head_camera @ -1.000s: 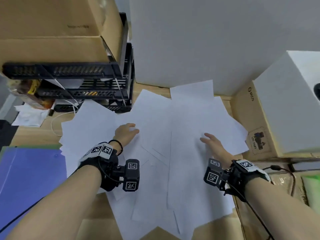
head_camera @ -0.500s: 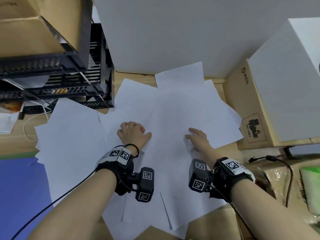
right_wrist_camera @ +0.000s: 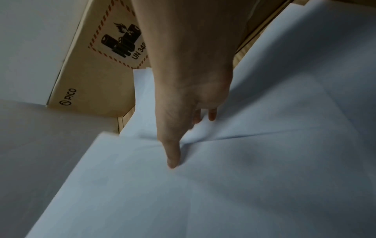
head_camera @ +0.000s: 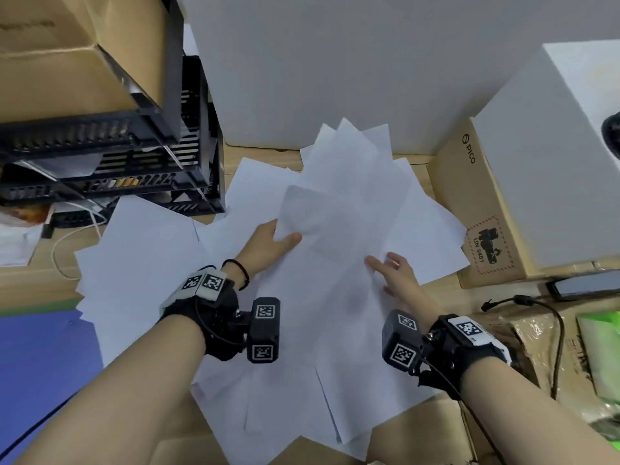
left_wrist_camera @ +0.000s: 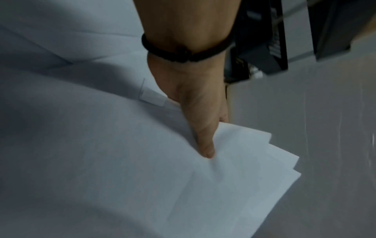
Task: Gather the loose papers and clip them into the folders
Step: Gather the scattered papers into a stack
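Observation:
Loose white papers (head_camera: 342,229) lie fanned over the wooden table. My left hand (head_camera: 281,236) grips the left edge of a raised bundle of several sheets, thumb on top and fingers beneath; the left wrist view shows the thumb (left_wrist_camera: 205,145) pressed on the stacked sheets (left_wrist_camera: 234,169). My right hand (head_camera: 382,266) pinches the bundle's right side, with its thumb (right_wrist_camera: 173,157) on top of the paper (right_wrist_camera: 244,177) and the fingers tucked under a crease. A blue folder (head_camera: 40,364) lies at the near left. A green folder (head_camera: 600,347) shows at the right edge.
A black stacked tray rack (head_camera: 167,169) carrying a cardboard box (head_camera: 67,62) stands at the back left. A PICO carton (head_camera: 486,203) topped by a white box sits at the right. A phone (head_camera: 587,286) and a black cable (head_camera: 536,303) lie near the right.
Both hands lay flat on the papers and slid inward. Now each has taken hold of an edge, and a bundle of sheets is raised off the pile.

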Available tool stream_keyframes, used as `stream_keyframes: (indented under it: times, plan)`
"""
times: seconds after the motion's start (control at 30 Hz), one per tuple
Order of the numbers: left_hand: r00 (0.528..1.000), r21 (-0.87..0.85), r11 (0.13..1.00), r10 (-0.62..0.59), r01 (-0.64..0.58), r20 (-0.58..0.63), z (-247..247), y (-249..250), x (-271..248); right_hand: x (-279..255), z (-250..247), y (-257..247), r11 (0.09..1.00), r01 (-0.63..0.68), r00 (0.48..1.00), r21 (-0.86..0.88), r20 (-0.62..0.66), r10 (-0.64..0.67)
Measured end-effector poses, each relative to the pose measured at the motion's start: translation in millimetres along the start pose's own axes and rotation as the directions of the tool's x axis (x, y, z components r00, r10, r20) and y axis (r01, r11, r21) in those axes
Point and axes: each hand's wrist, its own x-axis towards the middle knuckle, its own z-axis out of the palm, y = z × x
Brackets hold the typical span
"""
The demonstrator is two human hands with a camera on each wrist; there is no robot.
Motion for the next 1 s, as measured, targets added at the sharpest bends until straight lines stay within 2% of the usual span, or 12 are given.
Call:
stream_keyframes:
  times: [0.1,0.17,0.23,0.3,0.37,0.53,0.67,0.77,0.9,1.0]
  plan:
    - [0.995,-0.139,0.99,-0.049,0.037,-0.088,-28,-10,-22,-5,13,-11,0.996,0.049,0.989,0.071,0.139,-0.058]
    - [0.989,-0.183,0.976,-0.131,0.116,-0.072,-44,-26,-38,-10,27,-20,0.995,0.085,0.976,0.06,0.197,-0.096]
    - [0.984,-0.161,0.973,-0.174,0.167,-0.028,-54,-40,-53,-15,44,-28,0.996,0.093,0.965,-0.006,0.247,-0.089]
    - [0.987,-0.144,0.977,-0.159,0.155,-0.017,-58,-49,-64,-19,58,-28,0.986,0.104,0.948,-0.13,0.312,-0.059]
    - [0.993,-0.128,0.985,-0.121,0.118,-0.014,-60,-47,-70,-25,69,-25,0.979,0.101,0.937,-0.176,0.347,-0.034]
    - [0.998,-0.21,0.977,0.045,-0.038,0.032,-71,-4,-80,-48,70,-29,0.992,0.126,0.943,0.01,0.309,-0.123]
    - [0.993,-0.33,0.938,0.12,-0.107,0.021,-87,13,-90,-68,60,-52,0.955,0.256,0.899,0.149,0.325,-0.292]
    - [0.991,-0.265,0.955,0.133,-0.136,-0.03,-93,1,-95,-77,60,-63,0.914,0.373,0.867,0.161,0.291,-0.405]
    - [0.991,-0.206,0.97,0.124,-0.13,-0.043,-86,-9,-102,-79,69,-65,0.911,0.401,0.871,0.091,0.271,-0.411]
    - [0.981,-0.223,0.956,0.174,-0.188,-0.08,-88,9,-105,-84,71,-70,0.884,0.462,0.843,0.071,0.275,-0.462]
